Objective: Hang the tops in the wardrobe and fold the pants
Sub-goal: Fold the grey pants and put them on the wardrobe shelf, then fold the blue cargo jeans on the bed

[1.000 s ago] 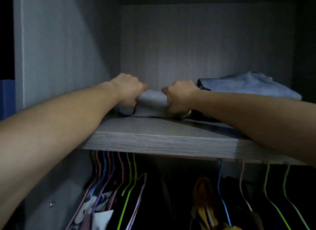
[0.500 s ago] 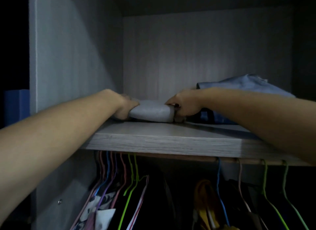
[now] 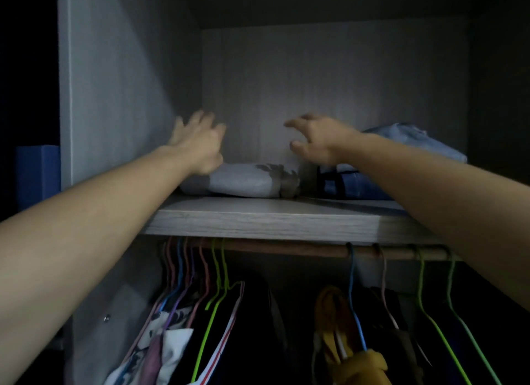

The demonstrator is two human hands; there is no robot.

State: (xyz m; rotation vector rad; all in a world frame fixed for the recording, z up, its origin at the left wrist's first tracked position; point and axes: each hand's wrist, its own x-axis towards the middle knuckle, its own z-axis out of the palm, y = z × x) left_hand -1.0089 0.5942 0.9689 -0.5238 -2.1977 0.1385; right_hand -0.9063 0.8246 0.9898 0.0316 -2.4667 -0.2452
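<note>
Aloft, two hands [image 3: 198, 144] [image 3: 318, 141]; two folded bundles [image 3: 243, 179] [image 3: 413, 141]

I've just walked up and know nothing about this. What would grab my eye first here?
Two bare arms reach into a dim wardrobe, the left hand and right hand open with fingers spread above a folded grey garment lying on the shelf. Right of it sits a stack of blue folded clothes. Below the shelf, bright coloured hangers hang from a wooden rod, with a yellow garment at the bottom.

Two hands [image 3: 198, 145] [image 3: 319, 141], one grey folded garment [image 3: 243, 181], one blue clothes pile [image 3: 410, 144], one shelf [image 3: 286, 224], one rail [image 3: 286, 249].
</note>
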